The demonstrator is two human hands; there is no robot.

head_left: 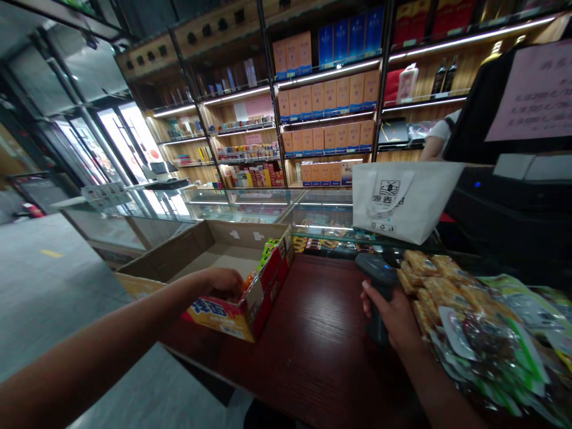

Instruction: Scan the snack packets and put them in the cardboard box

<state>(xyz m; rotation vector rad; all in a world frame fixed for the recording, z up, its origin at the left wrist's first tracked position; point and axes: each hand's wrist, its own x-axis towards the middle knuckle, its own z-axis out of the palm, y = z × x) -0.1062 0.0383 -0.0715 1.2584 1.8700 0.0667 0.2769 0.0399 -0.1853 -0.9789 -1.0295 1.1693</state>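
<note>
My right hand [395, 316] is wrapped round the handle of a dark barcode scanner [375, 268], held upright over the dark red wooden counter with its head towards the far side. My left hand [226, 282] reaches over the near wall of an open cardboard box [248, 316] with its fingers curled downward. Right beside those fingers lies an orange packet [249, 280]; the box wall hides the fingertips and whatever is in them. Green packets [268, 252] stand along the right inner wall of the box.
Right of the scanner lie piled packs of brown snacks [440, 286] and clear-and-green food bags [487, 351]. A white carry bag [402, 202] stands on the glass display case [250, 208]. A dark monitor [482, 113] rises at right, with a person's arm [432, 148] behind it.
</note>
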